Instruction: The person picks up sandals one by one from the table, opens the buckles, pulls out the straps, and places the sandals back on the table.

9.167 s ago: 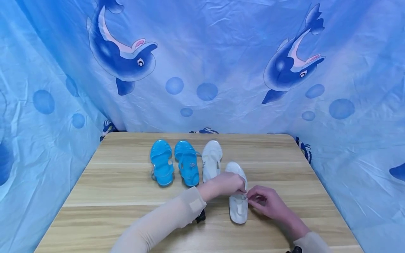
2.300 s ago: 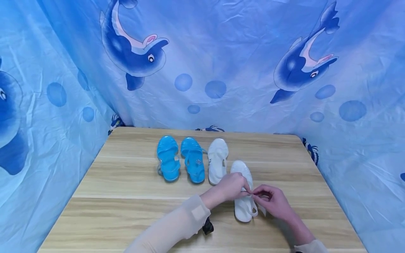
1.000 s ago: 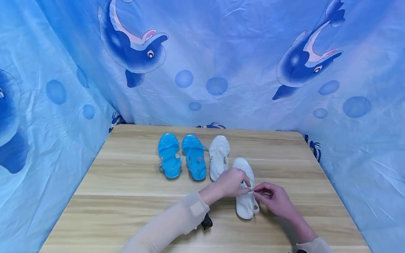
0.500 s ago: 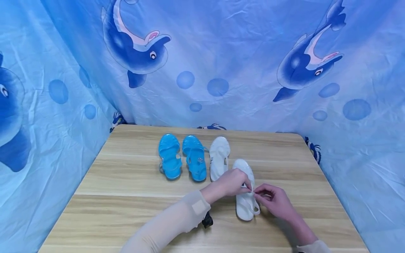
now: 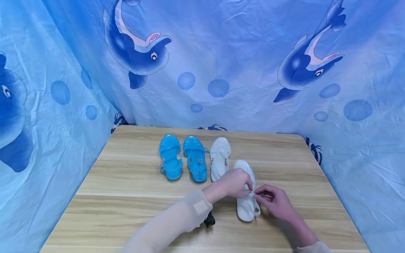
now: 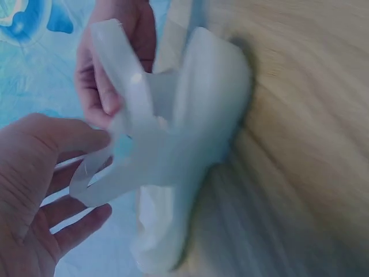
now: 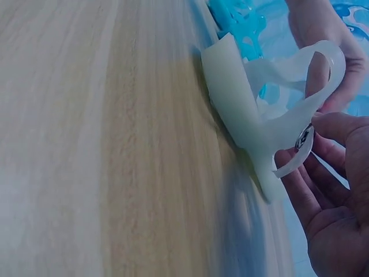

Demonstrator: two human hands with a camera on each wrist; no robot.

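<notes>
A white jelly sandal (image 5: 245, 209) lies nearest me on the wooden table, toe away, its back strap looping out at the right of the heel. My left hand (image 5: 233, 183) reaches over it from the left and pinches a strap at its right side. From the right, my right hand (image 5: 277, 203) pinches the strap there too, fingertips close to the left hand's. In the right wrist view a small silver buckle (image 7: 304, 138) sits on the strap by the right thumb. The left wrist view shows the clear strap (image 6: 109, 182) between left thumb and fingers. Whether the strap passes through the buckle is unclear.
Another white sandal (image 5: 218, 161) lies just left of the handled one, partly behind the left hand. Two blue sandals (image 5: 171, 160) stand in line further left. A blue dolphin-print cloth (image 5: 202, 63) hangs around the wooden table (image 5: 126, 211).
Since the earliest frame the buckle has left its place across the sandal, and the back strap now loops out right. Over the last second both hands stay at the strap with only slight finger movement.
</notes>
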